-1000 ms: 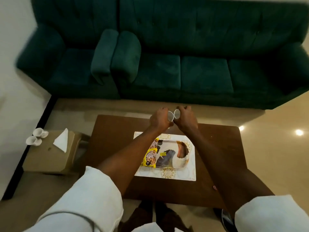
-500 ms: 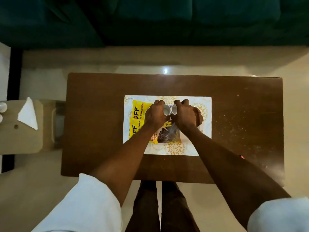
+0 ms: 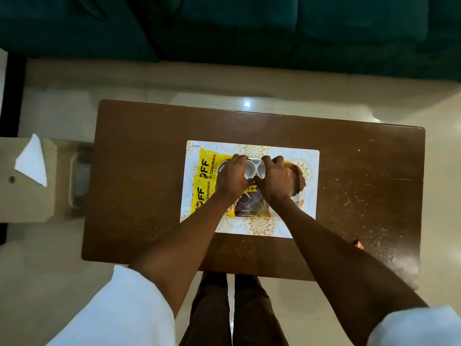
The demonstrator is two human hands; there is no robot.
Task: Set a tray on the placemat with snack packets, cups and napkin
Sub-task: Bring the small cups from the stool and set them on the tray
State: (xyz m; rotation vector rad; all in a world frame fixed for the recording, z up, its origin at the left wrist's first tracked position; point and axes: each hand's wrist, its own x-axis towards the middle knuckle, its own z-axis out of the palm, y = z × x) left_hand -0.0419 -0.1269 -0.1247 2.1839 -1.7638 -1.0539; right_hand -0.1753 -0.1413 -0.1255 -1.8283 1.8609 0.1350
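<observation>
A white placemat (image 3: 254,227) with gold flowers lies on the brown table (image 3: 139,186). On it rests a tray (image 3: 298,196), mostly hidden under yellow snack packets (image 3: 205,176) and a brown packet (image 3: 298,174). My left hand (image 3: 230,177) grips one small white cup (image 3: 249,169). My right hand (image 3: 275,179) grips a second white cup (image 3: 262,169). The two cups touch side by side, upright, at the far side of the tray. A folded white napkin (image 3: 32,162) lies on a beige side stand at the left.
A beige side stand (image 3: 25,196) sits left of the table. A dark green sofa (image 3: 249,28) runs along the far side. A small red scrap (image 3: 358,244) lies near the table's front right edge. My legs (image 3: 232,310) stand at the table's near edge.
The view tipped down from the sofa onto the table. Both hands came down with the cups from above the far edge of the table onto the tray.
</observation>
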